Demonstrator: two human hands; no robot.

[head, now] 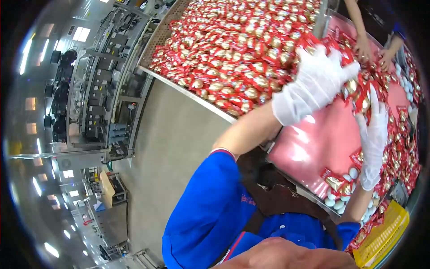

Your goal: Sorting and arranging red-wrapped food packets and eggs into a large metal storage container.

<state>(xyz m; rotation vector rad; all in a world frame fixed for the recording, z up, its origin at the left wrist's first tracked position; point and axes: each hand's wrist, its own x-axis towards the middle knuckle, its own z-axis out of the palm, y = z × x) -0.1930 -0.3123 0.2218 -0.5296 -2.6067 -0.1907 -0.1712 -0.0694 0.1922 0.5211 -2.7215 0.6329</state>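
My left hand [314, 84], in a white glove, reaches over the edge of a large heap of red-and-gold wrapped packets [235, 57]. Its fingers and thumb are spread, with packets under and around the fingertips. My right hand [373, 141], also gloved in white, is raised over the pink tabletop [309, 144]. Its fingers point away from me, and a gold-centred packet [364, 104] shows between thumb and fingers; whether it is gripped is unclear. More packets lie between both hands. Below the right hand are a loose packet [336, 183] and several pale egg-shaped pieces [339, 204].
A metal-edged tray [188, 90] holds the big heap. Across the table are a co-worker's bare hands [362, 50] among packets. More packets [403, 141] line the right side. A yellow plastic basket [383, 235] stands at lower right. Factory machinery [100, 80] stands beyond the floor.
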